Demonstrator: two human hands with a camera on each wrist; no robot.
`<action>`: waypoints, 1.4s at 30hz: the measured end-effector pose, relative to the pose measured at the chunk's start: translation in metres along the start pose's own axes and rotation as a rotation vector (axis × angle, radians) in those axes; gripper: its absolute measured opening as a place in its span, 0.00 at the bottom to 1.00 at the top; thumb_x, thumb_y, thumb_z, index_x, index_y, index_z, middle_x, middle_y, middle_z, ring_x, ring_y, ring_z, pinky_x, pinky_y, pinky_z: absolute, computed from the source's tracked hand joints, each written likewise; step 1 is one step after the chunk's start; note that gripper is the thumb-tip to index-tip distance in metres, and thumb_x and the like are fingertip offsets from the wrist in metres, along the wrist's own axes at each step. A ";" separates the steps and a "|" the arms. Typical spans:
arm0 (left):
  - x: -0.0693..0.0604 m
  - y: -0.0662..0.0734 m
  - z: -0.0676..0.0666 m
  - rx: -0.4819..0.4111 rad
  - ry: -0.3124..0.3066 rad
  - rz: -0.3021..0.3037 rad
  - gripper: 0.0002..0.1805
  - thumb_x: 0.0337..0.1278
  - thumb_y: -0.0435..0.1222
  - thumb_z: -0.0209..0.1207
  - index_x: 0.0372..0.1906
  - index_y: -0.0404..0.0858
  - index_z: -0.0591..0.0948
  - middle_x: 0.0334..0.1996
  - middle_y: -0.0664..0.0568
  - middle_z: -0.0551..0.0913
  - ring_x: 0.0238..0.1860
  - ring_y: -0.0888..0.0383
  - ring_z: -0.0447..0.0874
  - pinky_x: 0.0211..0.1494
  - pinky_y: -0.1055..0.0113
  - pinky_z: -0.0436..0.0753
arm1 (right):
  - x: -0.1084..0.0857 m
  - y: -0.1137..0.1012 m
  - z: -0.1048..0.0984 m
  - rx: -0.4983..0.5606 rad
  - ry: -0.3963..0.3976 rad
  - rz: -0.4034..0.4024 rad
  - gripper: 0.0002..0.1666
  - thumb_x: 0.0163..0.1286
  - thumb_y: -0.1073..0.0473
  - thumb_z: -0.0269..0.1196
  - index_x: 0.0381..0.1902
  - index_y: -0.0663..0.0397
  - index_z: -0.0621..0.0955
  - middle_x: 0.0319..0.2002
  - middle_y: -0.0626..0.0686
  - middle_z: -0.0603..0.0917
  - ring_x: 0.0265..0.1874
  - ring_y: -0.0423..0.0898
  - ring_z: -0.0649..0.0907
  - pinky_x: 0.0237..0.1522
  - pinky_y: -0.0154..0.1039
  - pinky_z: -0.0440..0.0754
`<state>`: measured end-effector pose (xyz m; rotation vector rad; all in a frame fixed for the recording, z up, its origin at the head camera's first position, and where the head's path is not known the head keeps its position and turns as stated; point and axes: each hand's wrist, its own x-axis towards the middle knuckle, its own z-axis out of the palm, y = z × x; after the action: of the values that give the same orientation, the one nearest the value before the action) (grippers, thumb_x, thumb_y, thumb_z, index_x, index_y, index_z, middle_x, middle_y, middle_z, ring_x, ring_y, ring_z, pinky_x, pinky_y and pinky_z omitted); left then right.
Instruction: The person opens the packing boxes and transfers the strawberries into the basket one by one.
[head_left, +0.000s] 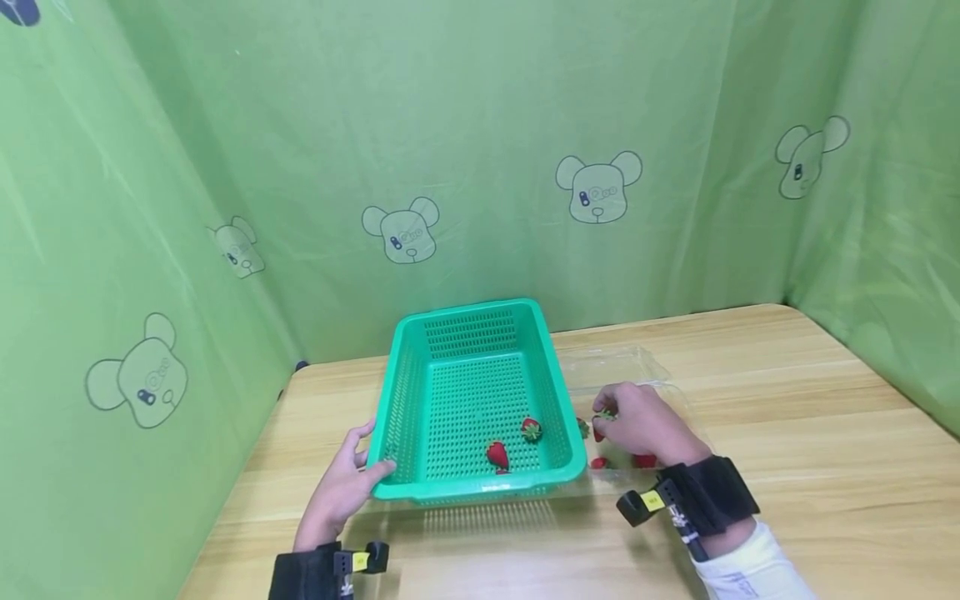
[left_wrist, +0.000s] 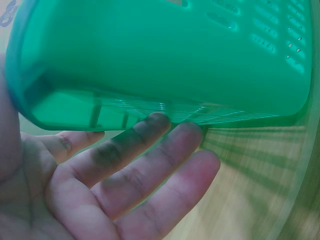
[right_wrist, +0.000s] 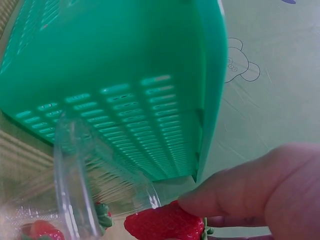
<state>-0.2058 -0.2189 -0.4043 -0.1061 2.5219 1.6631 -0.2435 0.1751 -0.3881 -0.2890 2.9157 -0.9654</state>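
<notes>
A green plastic basket (head_left: 480,400) with slotted walls stands on the table, a few strawberries (head_left: 497,454) on its floor. At its near left corner my left hand (head_left: 347,487) grips the rim, thumb over the top; in the left wrist view the fingers (left_wrist: 150,170) lie along the outer wall. My right hand (head_left: 637,421) is over a clear plastic box (head_left: 675,404) to the right of the basket. It pinches a strawberry (right_wrist: 165,222) between thumb and fingers. More strawberries (right_wrist: 46,230) lie in the box, partly hidden by the hand in the head view.
The clear box's lid (head_left: 611,367) lies open behind it. A wooden table (head_left: 810,417) carries everything. Green curtains (head_left: 495,150) printed with bear heads hang at the back and both sides. The basket's right wall stands close beside the box.
</notes>
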 end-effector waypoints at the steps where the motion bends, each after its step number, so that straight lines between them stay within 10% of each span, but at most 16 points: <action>1: 0.000 0.000 0.000 0.002 -0.001 0.001 0.38 0.61 0.34 0.59 0.74 0.40 0.56 0.59 0.29 0.72 0.53 0.41 0.79 0.55 0.44 0.76 | 0.000 0.000 -0.001 -0.005 0.002 -0.005 0.11 0.62 0.62 0.63 0.41 0.61 0.82 0.36 0.57 0.84 0.25 0.46 0.77 0.29 0.43 0.76; 42: -0.001 0.002 -0.001 0.019 0.004 0.009 0.38 0.61 0.34 0.59 0.74 0.40 0.56 0.62 0.25 0.67 0.62 0.33 0.68 0.57 0.39 0.72 | -0.005 -0.013 -0.011 -0.034 0.095 -0.091 0.12 0.62 0.60 0.65 0.41 0.61 0.83 0.39 0.56 0.85 0.34 0.49 0.82 0.38 0.50 0.80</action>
<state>-0.2053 -0.2186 -0.4020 -0.0968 2.5442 1.6438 -0.2373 0.1726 -0.3717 -0.3917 3.0320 -0.9682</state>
